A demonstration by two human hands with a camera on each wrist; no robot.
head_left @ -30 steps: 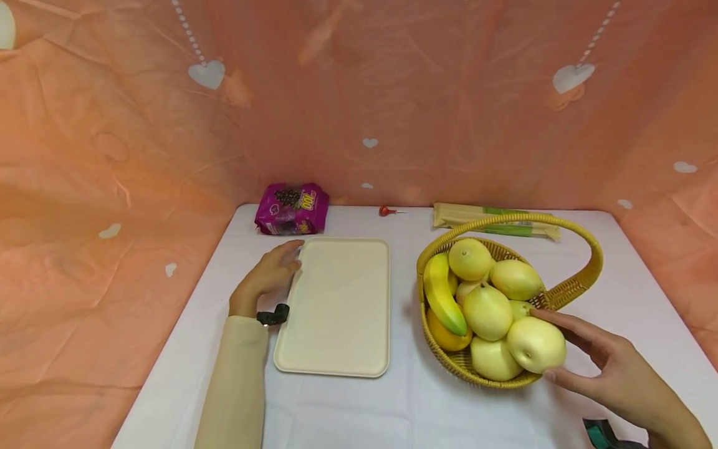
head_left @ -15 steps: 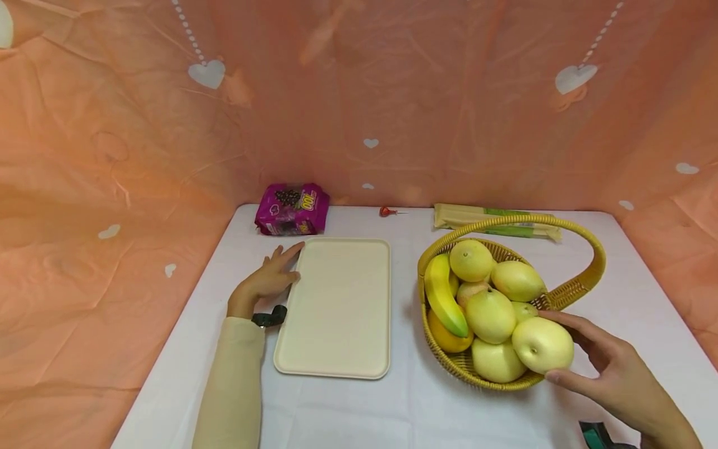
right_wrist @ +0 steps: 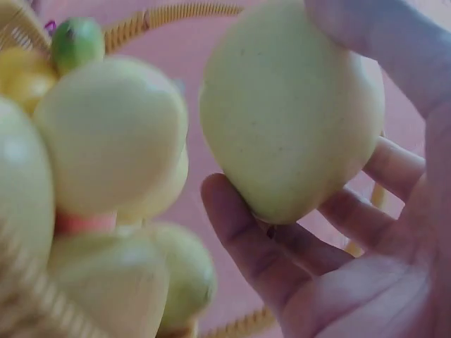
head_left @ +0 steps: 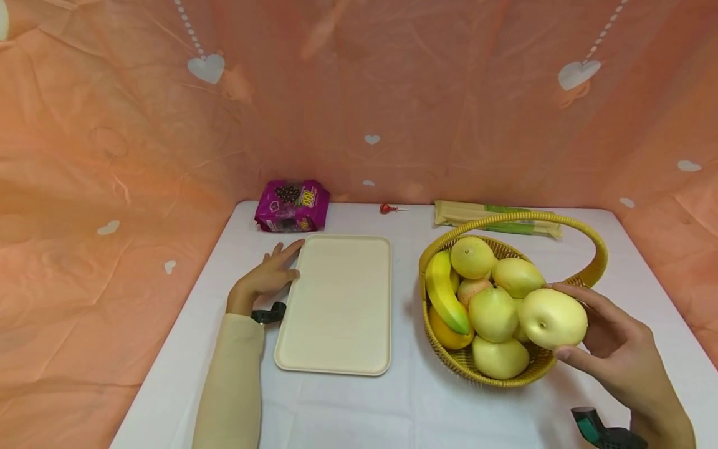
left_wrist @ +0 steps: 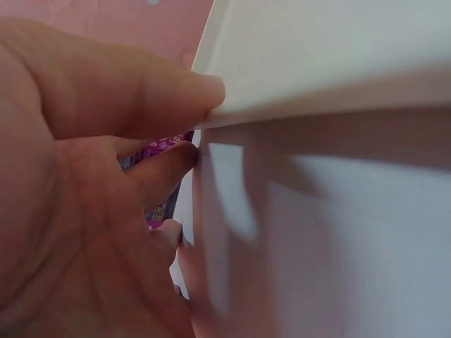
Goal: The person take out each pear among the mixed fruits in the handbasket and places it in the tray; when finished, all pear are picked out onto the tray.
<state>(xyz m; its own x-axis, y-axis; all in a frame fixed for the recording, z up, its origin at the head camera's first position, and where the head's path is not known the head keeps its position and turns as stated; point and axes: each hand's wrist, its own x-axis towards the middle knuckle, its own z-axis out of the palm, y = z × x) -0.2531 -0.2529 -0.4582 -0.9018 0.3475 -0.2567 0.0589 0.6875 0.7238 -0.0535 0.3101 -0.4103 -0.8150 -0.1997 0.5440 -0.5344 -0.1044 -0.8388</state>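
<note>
My right hand point(head_left: 631, 352) holds a pale yellow-green pear point(head_left: 552, 319) between thumb and fingers, over the right rim of a yellow wicker basket point(head_left: 449, 365). In the right wrist view the fingers curl under the pear point(right_wrist: 289, 113) and the thumb presses from the other side. More pale pears point(head_left: 493, 313), a banana point(head_left: 443, 293) and an orange-yellow fruit point(head_left: 450, 333) fill the basket. My left hand point(head_left: 266, 277) rests along the left edge of a cream tray point(head_left: 336, 305), fingers spread. In the left wrist view its thumb point(left_wrist: 204, 91) lies on the tray's rim.
A purple snack bag point(head_left: 293, 206) lies behind the tray. A small red-handled pointed tool point(head_left: 388, 209) is at the back edge, and a long beige-green packet point(head_left: 465, 213) sits behind the basket. The basket's arched handle point(head_left: 591, 262) rises near my right hand.
My right hand has lifted the pear up and rightward, away from the other fruit. The left hand's fingers have spread apart slightly, still at the tray's edge.
</note>
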